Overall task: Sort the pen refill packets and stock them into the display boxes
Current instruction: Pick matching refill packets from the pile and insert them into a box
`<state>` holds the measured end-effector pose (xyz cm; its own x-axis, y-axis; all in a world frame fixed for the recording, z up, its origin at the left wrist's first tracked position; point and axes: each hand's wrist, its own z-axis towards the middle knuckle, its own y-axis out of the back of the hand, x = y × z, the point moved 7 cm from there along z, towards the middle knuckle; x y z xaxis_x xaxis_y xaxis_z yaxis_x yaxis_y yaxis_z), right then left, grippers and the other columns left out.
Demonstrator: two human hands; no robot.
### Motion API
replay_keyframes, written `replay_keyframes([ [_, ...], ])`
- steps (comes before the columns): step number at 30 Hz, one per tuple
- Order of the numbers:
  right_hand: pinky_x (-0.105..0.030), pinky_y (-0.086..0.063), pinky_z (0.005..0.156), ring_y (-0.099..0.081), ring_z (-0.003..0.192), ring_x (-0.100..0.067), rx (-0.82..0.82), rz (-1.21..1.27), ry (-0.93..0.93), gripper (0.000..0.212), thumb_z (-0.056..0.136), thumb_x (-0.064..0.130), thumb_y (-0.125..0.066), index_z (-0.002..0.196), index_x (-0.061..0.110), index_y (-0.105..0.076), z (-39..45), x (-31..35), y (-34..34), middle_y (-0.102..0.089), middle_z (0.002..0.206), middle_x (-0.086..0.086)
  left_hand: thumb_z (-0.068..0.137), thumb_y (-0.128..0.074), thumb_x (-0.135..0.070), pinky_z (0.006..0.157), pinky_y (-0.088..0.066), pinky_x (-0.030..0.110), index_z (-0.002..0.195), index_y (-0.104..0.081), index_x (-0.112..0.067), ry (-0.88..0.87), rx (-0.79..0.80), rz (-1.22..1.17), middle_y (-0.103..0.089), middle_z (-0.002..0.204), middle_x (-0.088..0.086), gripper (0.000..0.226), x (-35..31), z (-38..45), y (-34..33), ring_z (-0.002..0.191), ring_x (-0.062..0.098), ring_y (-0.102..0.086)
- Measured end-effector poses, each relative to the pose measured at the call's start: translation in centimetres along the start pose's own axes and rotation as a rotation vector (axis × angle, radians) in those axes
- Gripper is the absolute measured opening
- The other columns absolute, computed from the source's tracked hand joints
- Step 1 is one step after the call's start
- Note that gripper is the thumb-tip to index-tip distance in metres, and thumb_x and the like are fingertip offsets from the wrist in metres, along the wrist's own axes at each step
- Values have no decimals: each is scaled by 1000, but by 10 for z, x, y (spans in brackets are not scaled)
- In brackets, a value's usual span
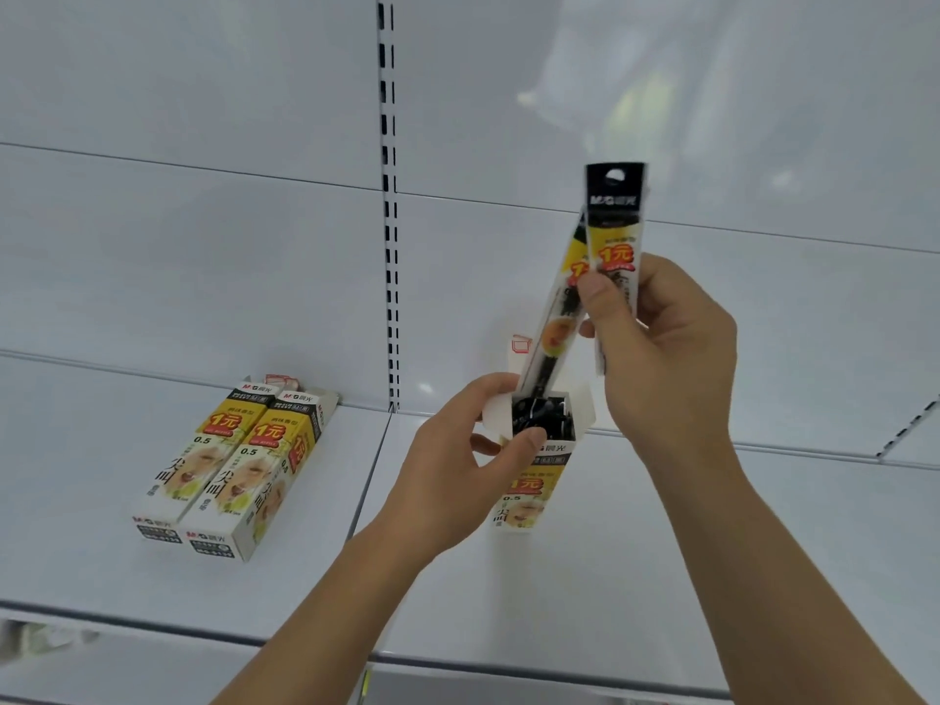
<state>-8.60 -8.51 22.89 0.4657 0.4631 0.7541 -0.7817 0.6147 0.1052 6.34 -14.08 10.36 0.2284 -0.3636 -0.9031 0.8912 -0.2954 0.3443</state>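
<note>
My left hand (458,460) grips an upright, open display box (529,496) printed yellow, white and black, its top flaps spread and black packet ends showing inside. Above the box, my right hand (666,348) pinches two narrow pen refill packets. One packet (613,216) stands upright with its black header at the top. The other packet (554,328) slants down with its lower end inside the box opening. Two more display boxes (229,470) of the same print lie flat side by side on the white shelf (152,577) to the left.
A slotted white upright (389,221) divides the shelving's back panel. Another shelf level runs above at mid height. The shelf's front edge (305,648) crosses below my forearms. A bracket rail (910,424) shows at the far right.
</note>
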Motion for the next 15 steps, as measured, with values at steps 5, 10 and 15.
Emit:
replay_keyframes([
  [5, -10, -46, 64, -65, 64, 2, 103, 47, 11, 22, 100, 12, -70, 93, 33, -73, 2, -1, -4, -71, 71, 23, 96, -67, -46, 69, -45, 5, 111, -46, -68, -16, 36, 3, -57, 113, -47, 34, -5, 3, 2, 94, -11, -62],
  [10, -12, -50, 69, -66, 69, 3, 154, 33, 36, 25, 99, 12, -71, 92, 37, -73, 6, -4, -8, -73, 73, 23, 97, -68, -45, 69, -45, 3, 109, -45, -67, -20, 65, -2, -54, 109, -51, 34, -5, 5, 2, 96, -15, -59],
  [15, -34, -61, 77, -74, 80, -13, 254, -89, -107, 17, 95, 20, -76, 87, 35, -79, 2, -33, -8, -78, 82, 11, 95, -68, -46, 70, -46, 6, 120, -49, -60, -8, 55, -6, -61, 113, -38, 34, 0, 7, 2, 95, -11, -61],
])
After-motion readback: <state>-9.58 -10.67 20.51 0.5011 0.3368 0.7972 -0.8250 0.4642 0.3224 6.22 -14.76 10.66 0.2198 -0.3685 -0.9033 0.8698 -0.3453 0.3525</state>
